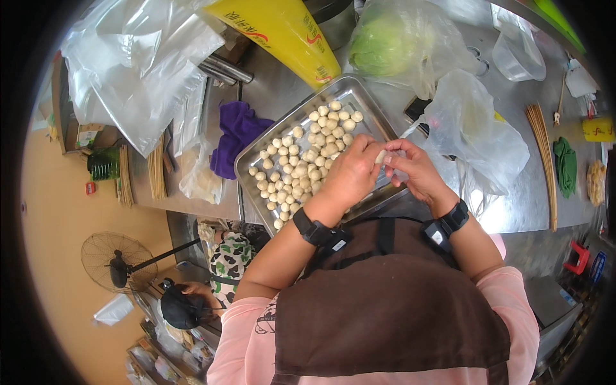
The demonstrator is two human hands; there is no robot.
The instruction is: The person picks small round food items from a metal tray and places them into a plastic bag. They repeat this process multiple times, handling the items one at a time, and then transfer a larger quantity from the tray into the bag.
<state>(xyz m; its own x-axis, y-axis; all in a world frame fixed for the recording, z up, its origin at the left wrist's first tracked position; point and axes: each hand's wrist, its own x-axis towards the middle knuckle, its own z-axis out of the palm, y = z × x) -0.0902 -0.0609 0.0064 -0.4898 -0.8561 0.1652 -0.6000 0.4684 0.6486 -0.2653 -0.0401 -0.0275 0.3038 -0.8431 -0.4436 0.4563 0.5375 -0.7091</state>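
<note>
My left hand (pixel 349 173) is over the right part of a shallow steel tray (pixel 374 113), with its fingers bent around a small pale piece (pixel 380 156). My right hand (pixel 417 169) meets it there, thumb and fingertips pinched at the same piece. The fingers hide most of it, so its full shape cannot be told. A film-like translucent scrap shows below the right fingers; I cannot tell what it is. Many pale round balls (pixel 301 168) lie loose in the tray, mostly in its middle and left, with several partly behind my left forearm.
Left of the tray lies a purple cloth (pixel 238 137); beyond it is a yellow printed bag (pixel 288 38). Plastic bags (pixel 474 130) sit at the right, near a bundle of thin sticks (pixel 541 163) and a green cloth (pixel 565 166). Another person (pixel 226 269) is at the lower left, by a fan (pixel 118 264).
</note>
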